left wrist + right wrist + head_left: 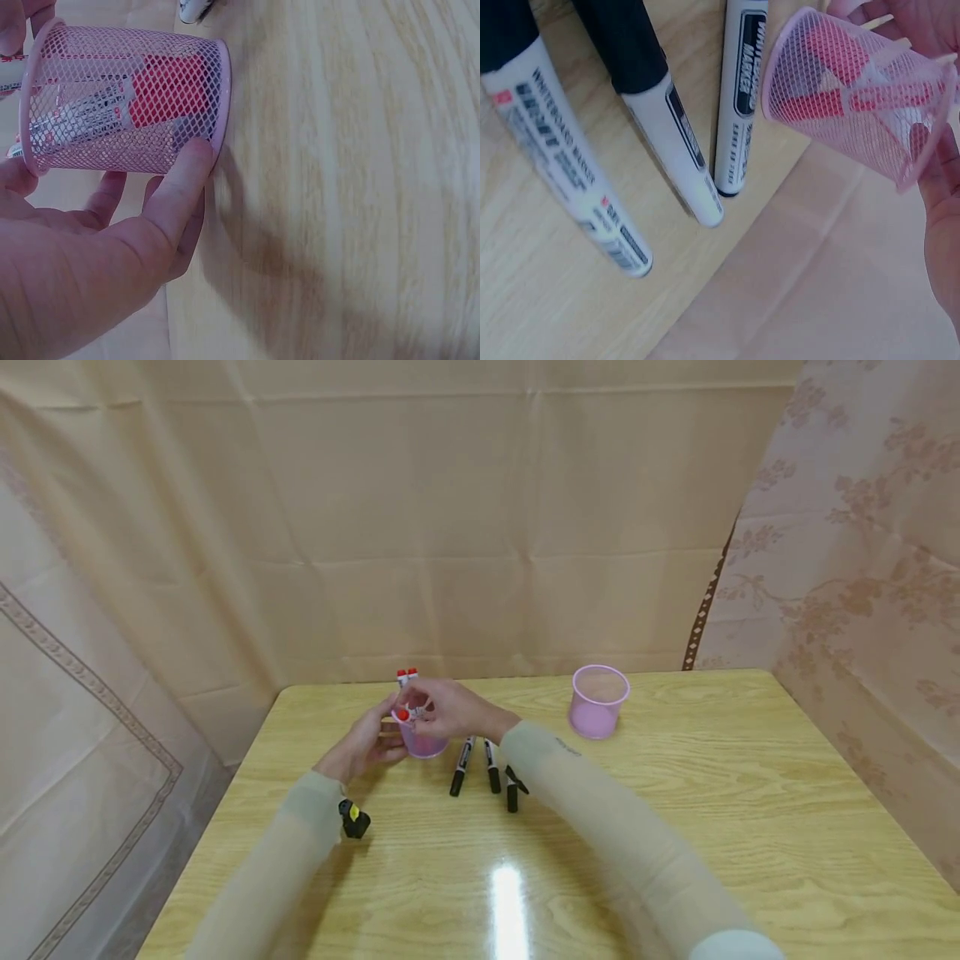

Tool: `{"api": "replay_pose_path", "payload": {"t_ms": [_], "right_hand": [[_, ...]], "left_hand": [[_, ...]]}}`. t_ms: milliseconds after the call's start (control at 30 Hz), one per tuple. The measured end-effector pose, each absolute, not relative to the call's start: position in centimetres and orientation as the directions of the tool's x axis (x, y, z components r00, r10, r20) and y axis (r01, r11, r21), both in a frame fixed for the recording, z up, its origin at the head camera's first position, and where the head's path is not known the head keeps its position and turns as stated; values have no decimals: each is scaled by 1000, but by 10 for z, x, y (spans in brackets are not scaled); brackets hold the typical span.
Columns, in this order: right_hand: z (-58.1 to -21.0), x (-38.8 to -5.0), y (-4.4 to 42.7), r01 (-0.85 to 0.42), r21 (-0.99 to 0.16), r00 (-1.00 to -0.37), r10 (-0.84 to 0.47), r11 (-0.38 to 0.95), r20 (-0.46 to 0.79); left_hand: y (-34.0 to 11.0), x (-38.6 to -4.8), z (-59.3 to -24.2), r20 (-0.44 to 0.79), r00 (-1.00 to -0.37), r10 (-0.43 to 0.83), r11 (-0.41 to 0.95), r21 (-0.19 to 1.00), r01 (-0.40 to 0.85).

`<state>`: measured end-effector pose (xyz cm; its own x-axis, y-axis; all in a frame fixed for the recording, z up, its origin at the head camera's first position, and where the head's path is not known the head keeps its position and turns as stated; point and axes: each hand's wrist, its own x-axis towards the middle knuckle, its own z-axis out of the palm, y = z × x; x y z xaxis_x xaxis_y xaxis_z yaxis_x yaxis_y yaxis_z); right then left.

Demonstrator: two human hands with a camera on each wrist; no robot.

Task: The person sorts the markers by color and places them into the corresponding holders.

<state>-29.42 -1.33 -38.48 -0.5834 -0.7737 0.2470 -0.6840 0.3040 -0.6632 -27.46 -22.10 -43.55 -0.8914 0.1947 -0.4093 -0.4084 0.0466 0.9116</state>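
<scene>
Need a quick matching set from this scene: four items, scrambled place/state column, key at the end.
Items
1. Pink mesh cup with markers in it
2. Pink round cup with no markers seen in it
3. White markers with black caps
4. White markers with red ends

Place or state
A. Lying loose on the wood-grain tabletop
B. Poking up past the mesh cup's rim
C. Standing right of centre, no hand on it
D. Held by the left hand

Pairs: 1-D, 2-C, 3-A, 4-B
</scene>
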Motion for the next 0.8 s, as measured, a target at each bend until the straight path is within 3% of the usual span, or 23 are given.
{"api": "replay_pose_path", "payload": {"t_ms": [200, 367, 500, 800], "right_hand": [[-379, -296, -1, -674, -664, -624, -731, 324, 277], [-375, -293, 4, -563, -700, -755, -619, 440, 218], [-375, -291, 2, -429, -777, -832, -537, 460, 142], [-391, -291, 4, -275, -880, -893, -442, 387, 85]], "left_hand": [[-221, -277, -428, -405, -896, 183, 64, 914, -400], [-216, -273, -408, -400, -902, 162, 133, 915, -382], [-216, -275, -403, -399, -907, 135, 154, 913, -379], [-214, -271, -406, -358, -928, 108, 155, 928, -340]]}}
